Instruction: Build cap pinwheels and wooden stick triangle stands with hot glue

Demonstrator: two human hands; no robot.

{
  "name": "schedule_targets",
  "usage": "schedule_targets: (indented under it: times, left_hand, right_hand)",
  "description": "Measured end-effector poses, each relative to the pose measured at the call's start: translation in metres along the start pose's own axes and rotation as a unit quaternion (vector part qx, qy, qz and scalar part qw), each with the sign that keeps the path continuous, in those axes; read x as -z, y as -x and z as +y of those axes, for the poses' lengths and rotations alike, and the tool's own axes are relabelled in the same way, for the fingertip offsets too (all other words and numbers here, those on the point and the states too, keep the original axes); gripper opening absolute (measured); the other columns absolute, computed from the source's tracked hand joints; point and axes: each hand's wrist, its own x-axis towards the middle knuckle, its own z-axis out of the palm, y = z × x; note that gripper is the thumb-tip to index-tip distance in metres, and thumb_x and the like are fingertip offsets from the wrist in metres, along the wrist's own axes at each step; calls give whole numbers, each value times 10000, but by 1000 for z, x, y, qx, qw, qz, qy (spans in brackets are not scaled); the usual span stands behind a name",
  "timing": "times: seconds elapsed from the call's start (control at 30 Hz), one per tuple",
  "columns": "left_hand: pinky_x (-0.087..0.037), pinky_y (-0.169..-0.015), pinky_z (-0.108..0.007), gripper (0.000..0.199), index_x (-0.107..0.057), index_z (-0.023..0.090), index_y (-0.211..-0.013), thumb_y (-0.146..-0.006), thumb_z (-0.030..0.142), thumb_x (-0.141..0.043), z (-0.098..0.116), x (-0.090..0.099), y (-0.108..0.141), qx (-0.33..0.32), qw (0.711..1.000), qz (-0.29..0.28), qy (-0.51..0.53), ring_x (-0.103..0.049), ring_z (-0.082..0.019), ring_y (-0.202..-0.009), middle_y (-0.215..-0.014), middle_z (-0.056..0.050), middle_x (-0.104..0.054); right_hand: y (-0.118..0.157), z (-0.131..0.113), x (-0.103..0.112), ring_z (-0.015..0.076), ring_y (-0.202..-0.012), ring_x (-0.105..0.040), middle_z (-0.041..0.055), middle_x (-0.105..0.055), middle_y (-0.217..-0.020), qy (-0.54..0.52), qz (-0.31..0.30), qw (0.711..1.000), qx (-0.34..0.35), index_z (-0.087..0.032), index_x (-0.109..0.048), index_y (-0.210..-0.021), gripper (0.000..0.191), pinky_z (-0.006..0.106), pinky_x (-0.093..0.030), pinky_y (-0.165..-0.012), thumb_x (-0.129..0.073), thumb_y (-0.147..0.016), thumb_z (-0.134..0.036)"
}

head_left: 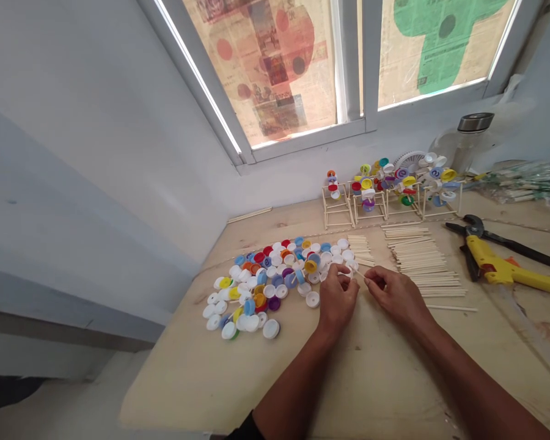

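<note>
My left hand [338,296] is closed on a white bottle cap [347,272], partly covered by the fingers. Between the thumb and fingertips of my right hand [394,293] is a thin wooden stick [360,274], its far tip at the cap. Whether the stick has entered the cap I cannot tell. Left of my hands, many loose plastic bottle caps [271,329] in white, blue, red, yellow and purple lie spread over the wooden table [201,385]. Beyond my right hand, cut wooden sticks [417,256] are laid side by side, with a shorter batch [360,249] beside them.
Several stick frames with cap wheels [369,195] line the wall. On the right lie a yellow glue gun [504,263] and black-handled cutters [474,226]. Behind them are a bag of sticks [527,183] and a bottle with a metal lid [475,122].
</note>
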Motion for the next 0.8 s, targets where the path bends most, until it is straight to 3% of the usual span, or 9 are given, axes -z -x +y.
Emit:
schedule_targets:
  times: [0.2, 0.4, 0.67, 0.8]
  left_hand:
    - [-319, -526, -226, 139, -484, 216, -796, -702, 134, -546, 1, 1, 2, -19, 998, -15, -53, -489, -119, -454, -489, 70, -542]
    - [-345, -571, -245, 168, -496, 223, -825, -711, 112, -552, -4, 0, 2, -32, 993, -36, -107, -535, -142, -504, -557, 41, -609]
    - [-326, -575, -262, 128, -535, 227, -723, -714, 120, -603, -5, 1, 3, -78, 982, -29, -172, -521, -152, -535, -624, 12, -602]
    - [-334, -590, -264, 78, -553, 221, -728, -763, 153, -568, 0, 4, 5, -100, 958, -44, -264, -538, -158, -585, -651, 4, -614]
  right_hand:
    - [1, -2, 3, 156, -604, -612, -14, -690, -658, 36, -17, 999, -6, -252, -649, -764, 210, 248, -344, -533, -479, -812, -366]
    - [0, 0, 5, 162, -605, -595, -1, -691, -666, 76, -24, 997, -17, -247, -660, -759, 222, 253, -307, -525, -485, -804, -377]
    - [-2, 2, 12, 162, -610, -587, 22, -703, -728, 114, 19, 992, -47, -237, -666, -782, 230, 259, -306, -532, -473, -809, -359]
    - [-2, 1, 15, 161, -629, -598, 20, -708, -745, 114, 40, 992, -45, -232, -669, -800, 234, 257, -323, -547, -466, -815, -347]
